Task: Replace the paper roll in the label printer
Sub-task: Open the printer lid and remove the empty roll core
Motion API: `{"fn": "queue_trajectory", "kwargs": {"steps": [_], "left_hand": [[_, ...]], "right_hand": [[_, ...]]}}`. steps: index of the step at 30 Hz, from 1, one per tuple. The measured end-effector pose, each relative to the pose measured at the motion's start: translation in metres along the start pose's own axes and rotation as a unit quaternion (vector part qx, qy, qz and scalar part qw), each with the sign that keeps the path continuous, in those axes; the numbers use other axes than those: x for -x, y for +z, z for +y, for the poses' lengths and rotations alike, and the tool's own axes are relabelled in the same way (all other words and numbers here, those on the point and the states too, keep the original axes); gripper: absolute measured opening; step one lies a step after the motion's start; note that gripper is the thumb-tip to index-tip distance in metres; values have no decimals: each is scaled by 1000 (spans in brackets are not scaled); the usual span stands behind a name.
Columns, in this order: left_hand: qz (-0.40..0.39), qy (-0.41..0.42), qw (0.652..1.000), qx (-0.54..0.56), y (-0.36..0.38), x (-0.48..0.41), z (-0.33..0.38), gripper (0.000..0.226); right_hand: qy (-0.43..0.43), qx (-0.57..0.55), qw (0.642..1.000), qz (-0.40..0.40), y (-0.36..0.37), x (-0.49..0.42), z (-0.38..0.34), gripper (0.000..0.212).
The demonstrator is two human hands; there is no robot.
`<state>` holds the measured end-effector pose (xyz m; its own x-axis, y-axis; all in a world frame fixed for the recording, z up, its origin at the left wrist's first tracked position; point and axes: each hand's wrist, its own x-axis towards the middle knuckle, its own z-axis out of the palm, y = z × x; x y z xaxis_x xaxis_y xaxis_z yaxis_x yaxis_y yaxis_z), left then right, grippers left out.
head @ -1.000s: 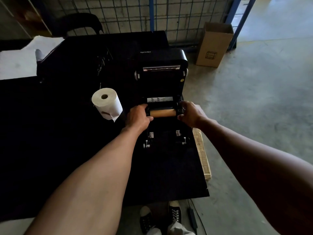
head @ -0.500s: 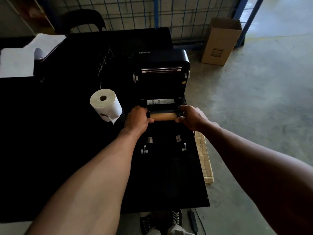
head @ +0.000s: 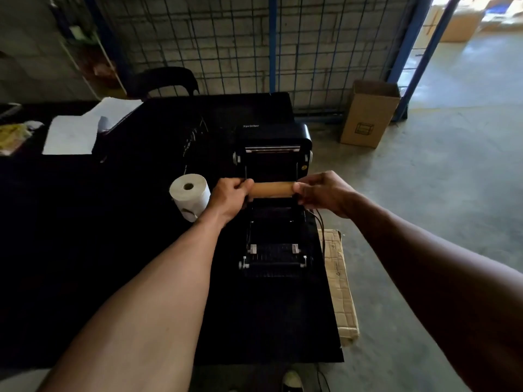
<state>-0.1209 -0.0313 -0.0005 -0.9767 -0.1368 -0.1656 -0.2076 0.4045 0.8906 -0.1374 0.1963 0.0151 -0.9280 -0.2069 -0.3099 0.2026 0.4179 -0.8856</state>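
Observation:
A black label printer (head: 273,241) sits open on the black table (head: 85,250), its lid (head: 273,137) tipped up at the back. An empty brown cardboard core (head: 272,189) hangs level above the printer's roll bay. My left hand (head: 230,198) grips the core's left end and my right hand (head: 322,192) grips its right end. A full white paper roll (head: 191,195) stands on the table just left of my left hand.
White paper sheets (head: 73,134) lie at the table's far left. A tall open cardboard box (head: 368,114) stands on the concrete floor by the wire fence. A flattened carton (head: 338,281) lies along the table's right edge. A black chair (head: 167,80) is behind the table.
Both hands have lifted the brown core up out of the printer's roll bay; it was seated low between the holders before. The camera view has tilted up.

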Motion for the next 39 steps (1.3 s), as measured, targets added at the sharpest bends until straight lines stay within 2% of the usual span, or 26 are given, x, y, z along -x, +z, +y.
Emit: {"fn": "queue_trajectory", "kwargs": {"steps": [3,8,12,17,21,26,33,39], "left_hand": [[5,-55,991,122,-2,14,13,26],[19,-94,971,218,-29,40,7,30],[-24,-79,964,254,-65,68,-15,48],[-65,-98,930,347,-119,109,-54,43],[-89,-118,924,353,-152,137,-93,44],[-81,-138,923,350,-166,154,-126,43],[-95,-159,913,364,-175,143,-137,35],[-75,-168,909,374,-174,122,-138,29]], "right_hand": [[8,-56,998,4,9,14,-14,26],[19,-108,994,-24,39,42,-37,29],[10,-134,990,-36,76,61,-47,31],[21,-154,987,-40,148,81,-45,39],[53,-169,983,-45,203,101,-33,34],[85,-141,986,-28,244,114,-19,26],[104,-145,983,-44,257,99,-21,24],[127,-163,976,-66,249,72,-28,22]]}}
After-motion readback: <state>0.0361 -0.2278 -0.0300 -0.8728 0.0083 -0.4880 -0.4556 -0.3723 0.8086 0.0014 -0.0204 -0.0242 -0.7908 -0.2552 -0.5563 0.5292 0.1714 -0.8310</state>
